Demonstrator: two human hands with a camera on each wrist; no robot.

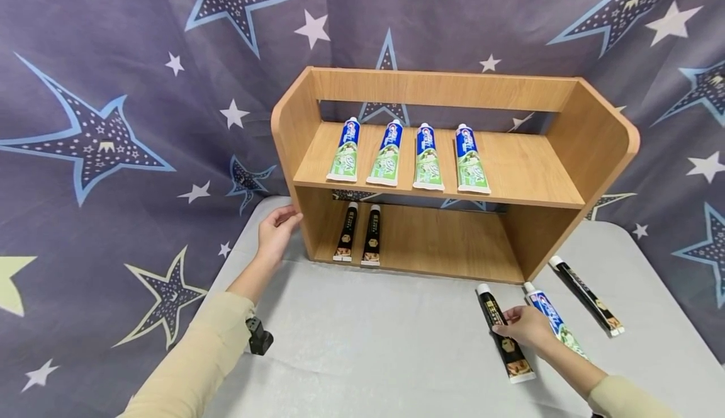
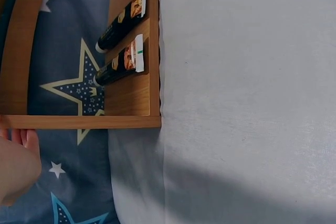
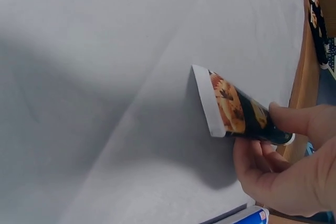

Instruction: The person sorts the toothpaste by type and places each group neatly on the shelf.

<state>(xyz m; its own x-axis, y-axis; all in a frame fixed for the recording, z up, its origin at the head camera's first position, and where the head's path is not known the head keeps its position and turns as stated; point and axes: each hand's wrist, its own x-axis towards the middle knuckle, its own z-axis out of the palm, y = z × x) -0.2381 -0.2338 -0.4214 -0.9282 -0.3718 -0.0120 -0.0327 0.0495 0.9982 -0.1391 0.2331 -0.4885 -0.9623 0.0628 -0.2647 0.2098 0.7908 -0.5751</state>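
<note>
My right hand (image 1: 529, 327) pinches a black toothpaste tube (image 1: 506, 336) between thumb and fingers, in front of the shelf's right end. In the right wrist view this black toothpaste tube (image 3: 239, 103) shows its white crimped end, raised off the cloth with a shadow beneath. My left hand (image 1: 277, 234) rests its fingertips against the outer left side of the wooden shelf (image 1: 306, 216). Two black tubes (image 1: 347, 232) lie at the left of the lower level. Several blue-and-green toothpaste tubes (image 1: 391, 153) stand in a row on the upper level.
A blue-and-green tube (image 1: 544, 305) lies on the grey-white tablecloth (image 1: 362, 342), partly behind my right hand. Farther right another black tube (image 1: 586, 295) lies beside the shelf. A star-patterned curtain (image 1: 141, 78) hangs behind the table.
</note>
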